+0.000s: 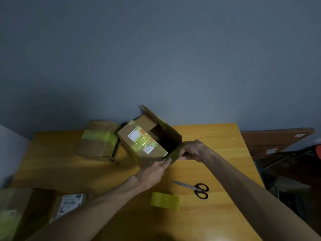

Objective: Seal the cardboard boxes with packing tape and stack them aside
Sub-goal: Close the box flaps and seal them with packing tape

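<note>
An open cardboard box [139, 145] with yellow tape strips and white labels stands in the middle of the wooden table [217, 153], its flaps up and its inside dark. My left hand [152, 173] lies with straight fingers against the box's near corner. My right hand [192, 150] pinches the near right flap at that corner. A roll of yellow packing tape [165, 200] lies on the table just in front of my left forearm. Black-handled scissors [194, 187] lie to the right of the roll.
A taped cardboard box [97, 141] sits at the back left beside the open one. Two more boxes [15, 211] [69, 204] lie at the near left. A flat sheet of cardboard [278, 140] leans beyond the table's right edge. A grey wall rises behind.
</note>
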